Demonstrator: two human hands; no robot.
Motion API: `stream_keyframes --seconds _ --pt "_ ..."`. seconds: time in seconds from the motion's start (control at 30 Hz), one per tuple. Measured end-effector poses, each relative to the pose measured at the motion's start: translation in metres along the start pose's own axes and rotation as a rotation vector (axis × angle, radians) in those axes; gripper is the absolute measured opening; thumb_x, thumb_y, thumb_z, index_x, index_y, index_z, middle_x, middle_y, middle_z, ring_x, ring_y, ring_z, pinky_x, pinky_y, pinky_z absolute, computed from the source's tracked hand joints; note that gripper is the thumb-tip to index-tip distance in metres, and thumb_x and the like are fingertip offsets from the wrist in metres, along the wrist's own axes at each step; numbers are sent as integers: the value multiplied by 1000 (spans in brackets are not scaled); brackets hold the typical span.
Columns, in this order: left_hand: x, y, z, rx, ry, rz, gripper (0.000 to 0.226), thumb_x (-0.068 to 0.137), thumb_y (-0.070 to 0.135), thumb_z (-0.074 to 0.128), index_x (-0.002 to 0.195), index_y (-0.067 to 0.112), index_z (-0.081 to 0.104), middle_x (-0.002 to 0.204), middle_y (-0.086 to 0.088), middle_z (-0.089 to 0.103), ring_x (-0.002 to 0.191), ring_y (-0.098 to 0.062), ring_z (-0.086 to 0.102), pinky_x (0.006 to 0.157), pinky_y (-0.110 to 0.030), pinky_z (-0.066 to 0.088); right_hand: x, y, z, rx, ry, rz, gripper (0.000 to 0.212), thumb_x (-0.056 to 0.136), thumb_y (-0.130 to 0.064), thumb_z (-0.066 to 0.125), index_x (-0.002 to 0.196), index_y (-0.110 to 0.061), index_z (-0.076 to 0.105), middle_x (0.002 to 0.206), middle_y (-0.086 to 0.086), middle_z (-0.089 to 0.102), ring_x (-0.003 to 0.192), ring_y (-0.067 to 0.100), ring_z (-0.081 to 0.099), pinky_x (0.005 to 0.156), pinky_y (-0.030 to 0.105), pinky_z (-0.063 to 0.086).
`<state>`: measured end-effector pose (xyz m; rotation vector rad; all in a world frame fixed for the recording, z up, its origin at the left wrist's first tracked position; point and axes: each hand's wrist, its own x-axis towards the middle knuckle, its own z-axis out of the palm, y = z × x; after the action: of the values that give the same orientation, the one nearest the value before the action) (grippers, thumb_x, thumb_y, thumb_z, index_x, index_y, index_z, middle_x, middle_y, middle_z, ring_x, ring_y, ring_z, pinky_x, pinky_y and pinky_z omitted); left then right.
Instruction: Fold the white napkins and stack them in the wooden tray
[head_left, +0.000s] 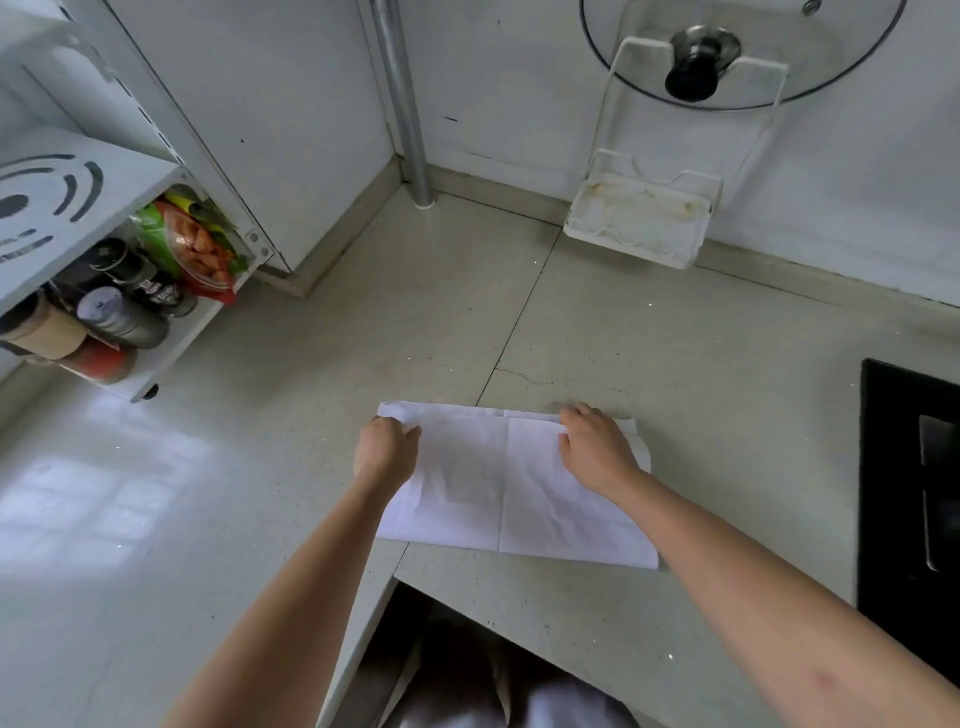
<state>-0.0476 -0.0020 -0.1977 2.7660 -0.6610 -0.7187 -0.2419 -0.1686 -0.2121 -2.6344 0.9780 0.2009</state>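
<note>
A white napkin (498, 483) lies on the pale stone counter, folded over on itself into a wide rectangle with a crease down its middle. My left hand (384, 449) grips the napkin's far left corner with curled fingers. My right hand (595, 447) holds the far edge near the right corner, fingers bent over the cloth. No wooden tray shows in this view.
A white shelf rack (67, 218) with spice bottles and a snack bag stands at the left. A wall-mounted lid holder (641, 221) with a glass lid hangs at the back right. A black cooktop (909, 483) sits at the right. The counter's inner edge (395, 566) lies just below the napkin.
</note>
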Motion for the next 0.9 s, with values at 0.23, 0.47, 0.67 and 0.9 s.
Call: stream_keyframes --seconds 0.23,0.47,0.67,0.9 --pt "11 -6 2 -37 -1 -58 36 103 18 36 104 -9 59 116 -27 57 113 -35 50 83 -34 40 3 -5 7 -59 44 44 25 96 -9 38 118 -4 49 117 12 54 104 27 52 85 29 36" --pt "15 -2 0 -7 -10 -64 38 105 19 28 117 -6 53 121 -23 50 104 -36 52 79 -37 39 5 -16 6 -152 29 132 31 94 -6 38 124 -5 47 123 10 54 109 27 52 90 32 37" --pt "23 -6 -2 104 -20 -46 36 104 18 33 115 -6 57 117 -23 57 103 -36 58 74 -34 41 10 -23 4 -218 8 174 36 90 -4 40 125 -7 46 124 9 56 113 27 52 94 35 34" --pt "26 -5 -4 109 -32 -53 35 103 18 35 119 -7 55 122 -23 57 108 -37 57 81 -37 45 14 -25 0 -230 -10 200 32 91 -6 41 122 -9 46 121 8 58 112 26 52 92 34 35"
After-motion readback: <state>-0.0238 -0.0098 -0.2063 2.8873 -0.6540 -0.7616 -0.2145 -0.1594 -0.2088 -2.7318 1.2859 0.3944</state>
